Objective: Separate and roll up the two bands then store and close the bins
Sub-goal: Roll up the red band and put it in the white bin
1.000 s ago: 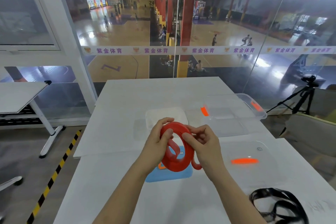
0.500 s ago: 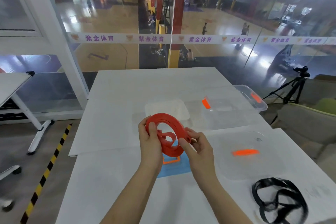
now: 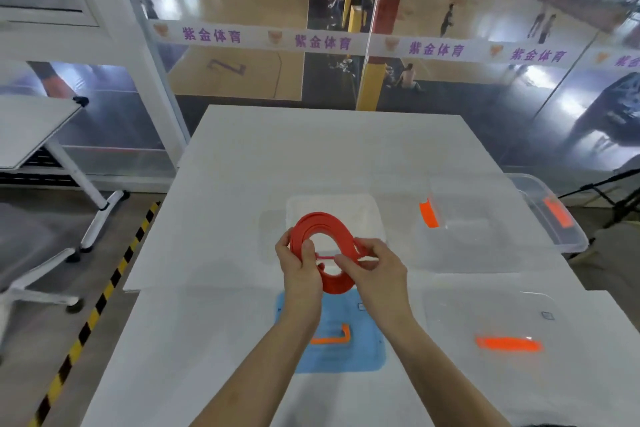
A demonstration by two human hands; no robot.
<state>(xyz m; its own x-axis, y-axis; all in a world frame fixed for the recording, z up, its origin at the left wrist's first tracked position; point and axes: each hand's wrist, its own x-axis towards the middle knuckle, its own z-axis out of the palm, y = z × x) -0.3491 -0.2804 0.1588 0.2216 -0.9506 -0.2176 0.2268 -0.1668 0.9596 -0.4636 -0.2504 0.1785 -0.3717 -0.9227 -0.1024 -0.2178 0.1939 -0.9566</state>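
I hold a red band [image 3: 322, 229] coiled into a flat oval ring above the table, tilted toward me. My left hand [image 3: 300, 270] pinches its left side and my right hand [image 3: 372, 270] pinches its right side; a thin red strip runs between my thumbs. Behind the coil sits a small clear bin [image 3: 363, 208]. A larger clear bin [image 3: 498, 218] with orange latches stands to the right. A blue lid [image 3: 363, 354] with an orange handle lies under my forearms. A clear lid [image 3: 491, 319] with an orange handle lies at the right. The black band is barely visible at the bottom edge.
Two white tables [image 3: 311, 149] are pushed together, with a glass wall beyond the far edge. A folding table [image 3: 31, 128] stands at the left, and black-yellow tape [image 3: 104, 295] marks the floor. A tripod [image 3: 613, 191] is at the right.
My view has tilted down and moved closer. The coil has been turned flatter and lifted toward the small bin. The black band has slid almost out of view at the bottom.
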